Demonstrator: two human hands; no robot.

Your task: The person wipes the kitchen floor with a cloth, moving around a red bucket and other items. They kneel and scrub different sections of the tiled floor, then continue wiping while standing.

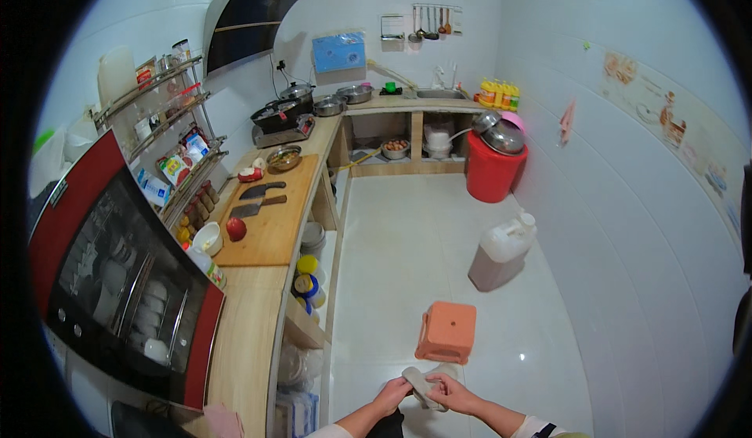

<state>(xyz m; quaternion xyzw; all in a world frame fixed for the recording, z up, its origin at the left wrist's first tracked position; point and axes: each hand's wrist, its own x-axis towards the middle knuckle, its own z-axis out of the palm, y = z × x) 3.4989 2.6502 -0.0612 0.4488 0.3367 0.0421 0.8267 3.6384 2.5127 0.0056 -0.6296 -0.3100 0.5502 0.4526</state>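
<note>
My left hand [392,396] grips one side of a greyish-beige cloth [419,384] low in the view. Thumb and fingers of my right hand [457,394] pinch its other side. The cloth looks folded or bunched, and part of it reaches behind my right fingers; whether it is a rag or a garment piece cannot be told. Just beyond it, an orange plastic stool [452,326] stands on the pale tiled floor [399,256]. Both forearms come in from the bottom edge.
Left runs a wooden counter [249,314] with a cutting board [276,238], two cleavers [258,206] and a red-skinned piece of produce [236,229]. A glass-fronted cabinet [126,297] stands nearest. Ahead are a large plastic jug [502,253], a red bucket [490,171] and a sink [440,94].
</note>
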